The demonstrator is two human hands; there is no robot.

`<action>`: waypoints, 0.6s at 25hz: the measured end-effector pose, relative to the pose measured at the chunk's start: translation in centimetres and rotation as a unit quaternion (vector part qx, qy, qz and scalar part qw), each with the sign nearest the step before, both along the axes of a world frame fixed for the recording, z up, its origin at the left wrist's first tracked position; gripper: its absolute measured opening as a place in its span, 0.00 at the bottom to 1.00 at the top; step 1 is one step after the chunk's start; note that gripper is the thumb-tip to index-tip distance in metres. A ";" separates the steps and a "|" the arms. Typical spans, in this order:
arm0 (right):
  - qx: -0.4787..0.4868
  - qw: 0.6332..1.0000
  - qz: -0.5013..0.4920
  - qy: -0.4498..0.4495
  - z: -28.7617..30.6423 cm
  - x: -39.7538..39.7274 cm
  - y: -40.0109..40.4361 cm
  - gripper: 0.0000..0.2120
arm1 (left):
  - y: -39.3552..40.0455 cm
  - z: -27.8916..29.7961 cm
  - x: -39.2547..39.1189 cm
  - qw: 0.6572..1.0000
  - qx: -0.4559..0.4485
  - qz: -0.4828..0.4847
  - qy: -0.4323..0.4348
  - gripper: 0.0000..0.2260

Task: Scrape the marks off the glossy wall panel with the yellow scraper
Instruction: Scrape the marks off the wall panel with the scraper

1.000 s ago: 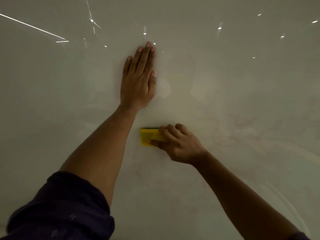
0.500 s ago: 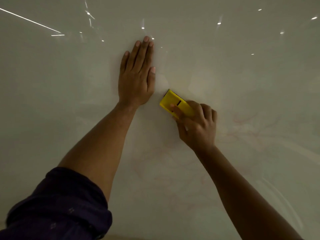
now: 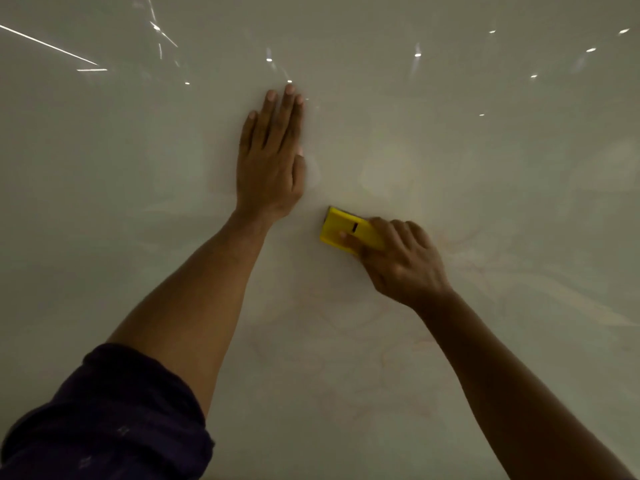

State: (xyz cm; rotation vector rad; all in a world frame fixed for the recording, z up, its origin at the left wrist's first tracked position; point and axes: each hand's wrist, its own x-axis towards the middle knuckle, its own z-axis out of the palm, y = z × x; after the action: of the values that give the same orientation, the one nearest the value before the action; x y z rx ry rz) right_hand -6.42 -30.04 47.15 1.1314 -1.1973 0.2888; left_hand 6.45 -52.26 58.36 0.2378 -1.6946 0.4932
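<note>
Glossy cream wall panel (image 3: 485, 188), faintly veined, dotted with reflected lights. Left hand (image 3: 270, 168) is laid flat, fingers straight and together. Flat yellow scraper (image 3: 341, 228), slotted, is gripped by right hand (image 3: 403, 263), just beside left wrist.

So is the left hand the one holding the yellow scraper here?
No, the right hand grips the yellow scraper, while the left hand lies flat with straight fingers on the wall panel.
</note>
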 end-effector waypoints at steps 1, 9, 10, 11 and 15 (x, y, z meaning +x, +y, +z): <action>-0.041 0.999 -0.002 -0.032 0.2 -0.8 0.7 0.20 | 0.7 -0.2 -0.5 1.000 -0.010 -0.004 -0.005 0.28; -0.130 0.985 -0.034 -0.107 -2.2 -2.6 3.9 0.23 | 4.6 0.0 -4.0 0.992 -0.102 -0.040 -0.061 0.30; -0.207 0.961 -0.023 -0.181 -1.9 -2.7 4.3 0.23 | 5.1 -0.1 -4.5 0.993 -0.098 -0.039 -0.056 0.29; -0.257 0.937 -0.021 -0.236 -2.0 -2.5 4.3 0.23 | 5.6 -0.2 -4.8 0.994 -0.090 -0.035 -0.048 0.29; -0.091 0.989 -0.086 -0.083 -3.1 -3.1 6.4 0.23 | 6.6 -0.7 -5.5 0.997 -0.071 -0.023 -0.028 0.28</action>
State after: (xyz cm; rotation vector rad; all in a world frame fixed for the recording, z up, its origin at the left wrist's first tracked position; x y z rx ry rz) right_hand -9.50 -23.64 44.07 0.8515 -1.3782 0.3579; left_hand 0.97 -45.64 57.65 0.0822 -1.7080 0.5867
